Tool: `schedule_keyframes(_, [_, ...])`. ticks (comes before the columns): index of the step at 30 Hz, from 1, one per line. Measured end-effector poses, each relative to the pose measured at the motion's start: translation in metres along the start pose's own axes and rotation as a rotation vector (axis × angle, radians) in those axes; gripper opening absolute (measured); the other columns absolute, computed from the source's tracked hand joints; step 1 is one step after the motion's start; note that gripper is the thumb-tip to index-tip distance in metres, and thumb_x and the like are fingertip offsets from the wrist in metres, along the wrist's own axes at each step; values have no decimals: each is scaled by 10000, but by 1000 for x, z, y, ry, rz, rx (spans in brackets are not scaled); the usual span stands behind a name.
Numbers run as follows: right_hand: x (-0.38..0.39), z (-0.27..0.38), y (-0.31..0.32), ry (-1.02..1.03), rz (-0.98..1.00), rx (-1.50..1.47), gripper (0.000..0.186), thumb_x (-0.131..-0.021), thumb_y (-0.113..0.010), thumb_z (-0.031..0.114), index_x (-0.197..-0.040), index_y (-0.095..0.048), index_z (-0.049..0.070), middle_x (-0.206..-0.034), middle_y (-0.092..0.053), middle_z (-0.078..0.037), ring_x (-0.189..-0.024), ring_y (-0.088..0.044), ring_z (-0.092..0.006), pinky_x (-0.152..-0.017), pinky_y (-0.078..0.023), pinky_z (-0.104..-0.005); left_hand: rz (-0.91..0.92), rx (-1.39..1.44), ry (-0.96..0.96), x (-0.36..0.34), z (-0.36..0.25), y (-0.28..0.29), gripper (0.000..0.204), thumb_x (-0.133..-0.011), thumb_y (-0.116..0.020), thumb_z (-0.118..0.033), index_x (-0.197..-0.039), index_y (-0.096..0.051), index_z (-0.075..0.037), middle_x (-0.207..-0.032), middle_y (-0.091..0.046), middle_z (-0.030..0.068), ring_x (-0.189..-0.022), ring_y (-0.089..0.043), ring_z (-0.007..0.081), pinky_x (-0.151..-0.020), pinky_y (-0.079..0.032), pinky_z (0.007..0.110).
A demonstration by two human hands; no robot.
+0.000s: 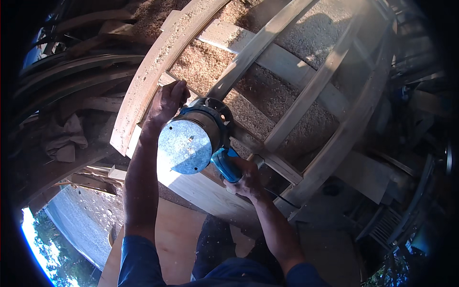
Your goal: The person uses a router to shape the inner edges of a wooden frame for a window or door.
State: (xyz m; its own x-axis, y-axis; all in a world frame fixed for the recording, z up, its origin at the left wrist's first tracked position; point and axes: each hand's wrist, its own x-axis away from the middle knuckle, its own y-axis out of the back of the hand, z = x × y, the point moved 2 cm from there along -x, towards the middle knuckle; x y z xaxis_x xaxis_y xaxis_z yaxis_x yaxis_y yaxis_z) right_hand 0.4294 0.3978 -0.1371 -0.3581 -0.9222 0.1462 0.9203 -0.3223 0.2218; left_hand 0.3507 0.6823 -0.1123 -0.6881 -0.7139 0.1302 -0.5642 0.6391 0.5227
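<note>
A power tool with a round, pale metal top (185, 146), perhaps a router, sits over the near end of a curved wooden frame (330, 71). My right hand (246, 179) is wrapped round its blue handle (225, 165). On the tool's far left side, my left hand (168, 100) is closed, its fingers curled beside the wooden slats. Whatever lies inside those fingers is hidden. Below the metal top, the tool's dark body (205, 119) rests by a crossing of slats, where its underside cannot be seen.
Wood shavings (315, 36) cover the surface beneath the frame. Curved wood pieces (91, 64) are stacked at the left, with a crumpled cloth (67, 138) near them. A dark cord (282, 197) runs out past my right forearm. A pale board (368, 177) lies at the right.
</note>
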Motion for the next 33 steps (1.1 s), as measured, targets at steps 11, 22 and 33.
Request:
schedule_keyframes(11, [-6,4,0,-76,32,-46,423,-664,-774,81,-1070,-659,48,-878,-689,-111,-759,-691,-238,-691,-556,-348,118,66,237,-12,3,13,445,-1025,-442,-345,-849,-619,23,-675,-599,92,-640,-574,152,-627,-464,315])
schedule_keyframes(22, [-3,19,-3,-99,-24,27,392,-676,-745,100,-1053,-655,43,-807,-669,-107,-720,-670,-213,-675,-539,-351,98,-36,-62,-6,27,12,465,-1021,-428,-376,-852,-633,6,-723,-637,122,-682,-624,204,-672,-494,350])
schedule_keyframes(33, [3,8,-4,-178,4,-14,409,-690,-746,71,-1087,-656,28,-864,-690,-129,-778,-695,-230,-714,-551,-345,191,1,197,-22,17,4,481,-1008,-426,-396,-831,-627,4,-712,-636,116,-692,-626,202,-683,-489,353])
